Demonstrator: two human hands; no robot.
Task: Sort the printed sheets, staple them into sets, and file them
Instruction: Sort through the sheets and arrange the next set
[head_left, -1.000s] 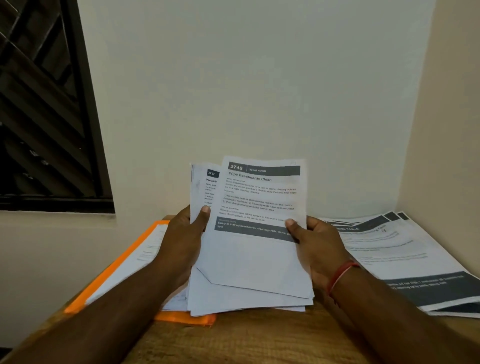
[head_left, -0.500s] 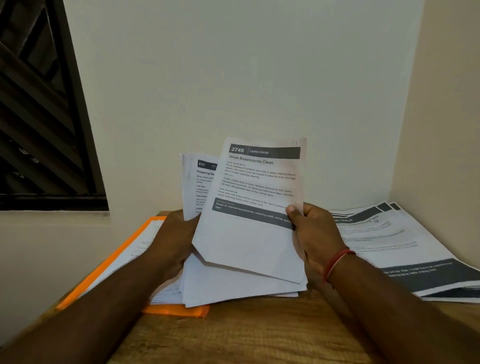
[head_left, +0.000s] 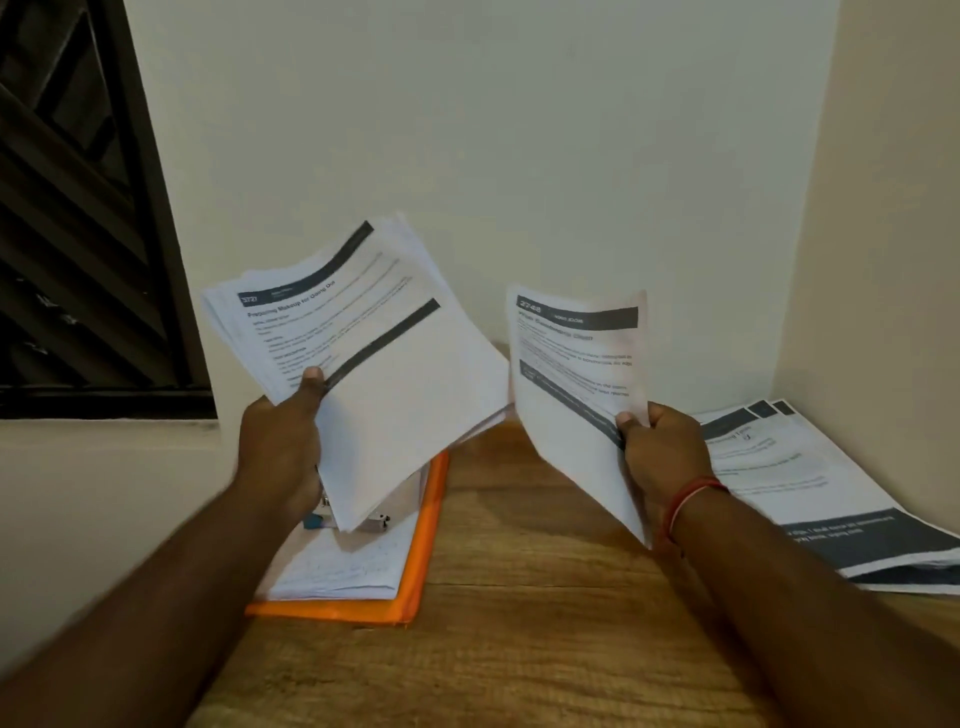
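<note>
Wooden table (head_left: 519, 649) nearest, orange folder (head_left: 422, 545) lying on its left side; above that, left hand (head_left: 280, 447) gripping a tilted stack of sheets (head_left: 405, 384), thumb on top; right hand (head_left: 662, 447) pinching a single sheet (head_left: 566, 415), apart from the stack; farther right, printed pile (head_left: 810, 488) lying flat beside the wall (head_left: 519, 156).

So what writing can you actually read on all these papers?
"Preparing Makeup for Going Out": top sheet of the stack in the left hand.
"2748": header of the single sheet in the right hand.
Body text, and the pile at the right: too blurred.
</note>
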